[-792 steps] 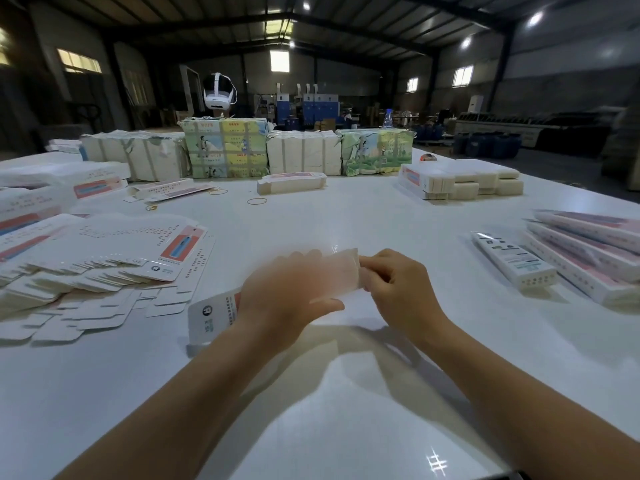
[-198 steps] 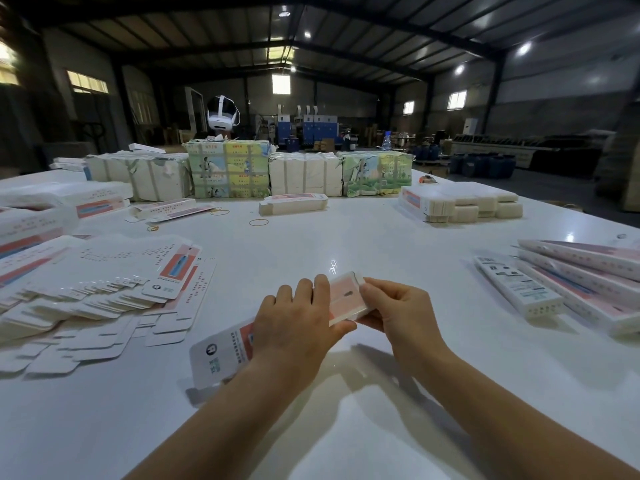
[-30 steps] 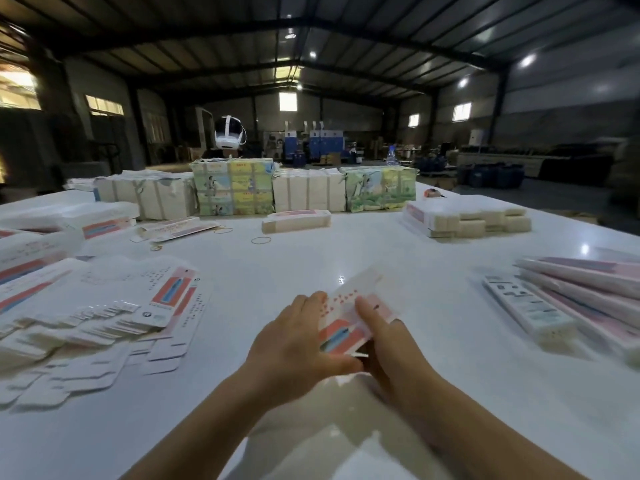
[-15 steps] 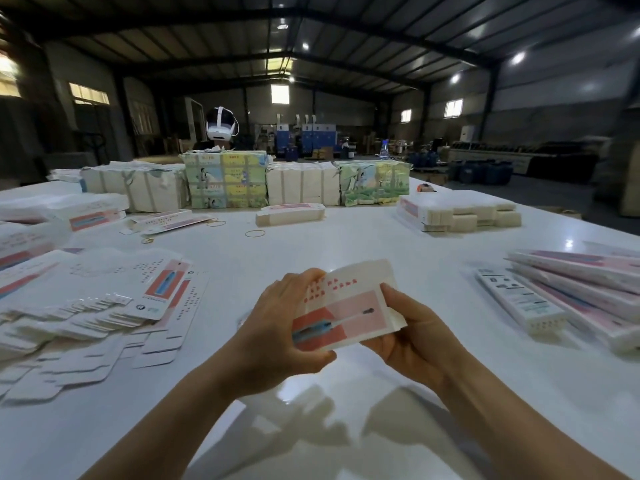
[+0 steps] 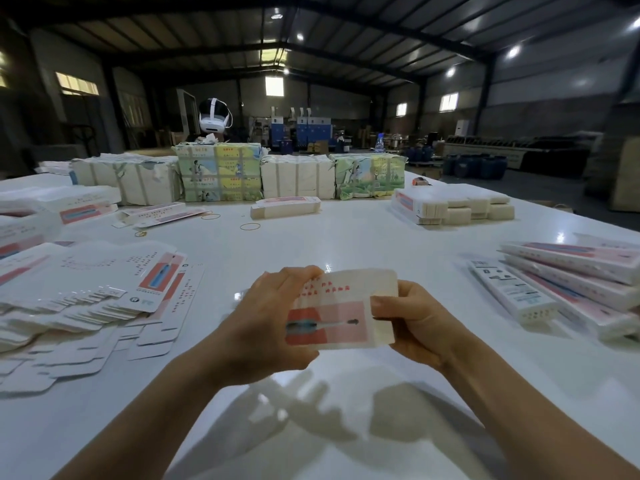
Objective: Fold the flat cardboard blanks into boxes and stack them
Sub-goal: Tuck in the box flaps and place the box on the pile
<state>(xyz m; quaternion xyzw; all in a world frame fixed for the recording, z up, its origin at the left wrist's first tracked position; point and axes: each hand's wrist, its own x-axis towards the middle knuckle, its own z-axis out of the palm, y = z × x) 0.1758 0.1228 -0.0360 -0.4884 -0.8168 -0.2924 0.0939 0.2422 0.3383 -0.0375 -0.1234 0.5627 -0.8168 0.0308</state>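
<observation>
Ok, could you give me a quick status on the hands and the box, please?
Left hand and right hand both grip the carton, held above the table. Finished stack at right. Nothing in the way.

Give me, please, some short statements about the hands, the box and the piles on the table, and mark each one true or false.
1. Both hands hold the pink and white box above the table. True.
2. The left hand lies flat on the table. False: its fingers curl round the box's left end.
3. The flat blanks lie to the person's left. True.
4. The finished boxes are stacked on the left. False: they lie on the right.
5. The right hand is empty. False: it grips the box's right end.
</observation>
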